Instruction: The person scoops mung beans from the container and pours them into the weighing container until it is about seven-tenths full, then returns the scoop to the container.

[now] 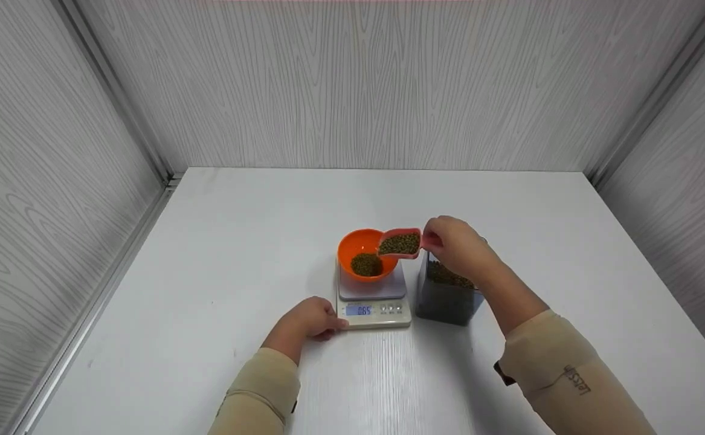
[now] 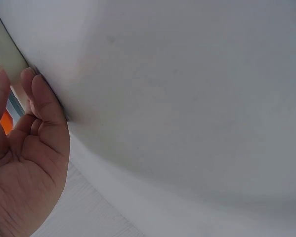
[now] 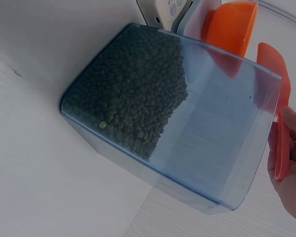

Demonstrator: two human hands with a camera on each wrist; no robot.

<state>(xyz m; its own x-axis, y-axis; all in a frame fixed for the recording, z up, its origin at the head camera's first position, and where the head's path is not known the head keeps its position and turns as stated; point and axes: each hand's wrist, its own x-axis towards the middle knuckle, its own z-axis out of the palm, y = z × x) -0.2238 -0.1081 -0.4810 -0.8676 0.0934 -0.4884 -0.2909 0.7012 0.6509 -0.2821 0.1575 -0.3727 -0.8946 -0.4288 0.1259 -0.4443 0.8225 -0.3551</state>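
Observation:
My right hand [image 1: 458,244] grips the handle of a red scoop [image 1: 400,243] heaped with small green-brown beans. The scoop's lip overlaps the right rim of an orange bowl [image 1: 346,251] in the head view. A small pile of beans [image 1: 366,264] lies in the bowl, which stands on the platform of a white kitchen scale [image 1: 379,323] with its display lit. At the scale's front left corner, my left hand [image 1: 316,317] pinches the edge, thumb on top; the left wrist view has the fingers [image 2: 48,103] along its side.
Right of the scale stands a clear bluish container [image 1: 446,302], partly filled with beans [image 3: 128,89], under my right forearm. Everything rests on a white table [image 1: 255,217], enclosed by grey wood-grain panels [image 1: 352,84] at the back and sides.

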